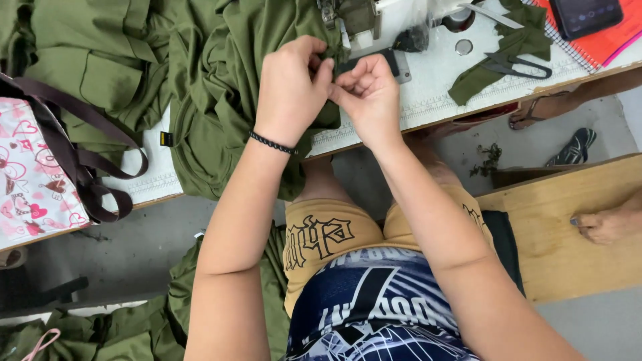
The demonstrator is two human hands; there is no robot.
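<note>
Both hands (331, 83) pinch the green fabric (221, 80) between them.

A: Entry, wrist?
B: One black beaded bracelet (272, 142), left wrist. Right wrist bare. Both arms sleeveless to the frame's edge.

A: Entry, torso?
B: Navy top (374, 314), white block print and thin white line pattern.

A: Entry, legs?
B: Mustard-yellow shorts (321, 244), black gothic lettering on both legs.

A: Hands?
B: No rings or gloves visible.

Left hand (289, 90) and right hand (369, 97) pinching olive green fabric (221, 80) at sewing machine foot (348, 17), scissors (515, 65) on white table (435, 87), heart-print bag (30, 174) left
</note>
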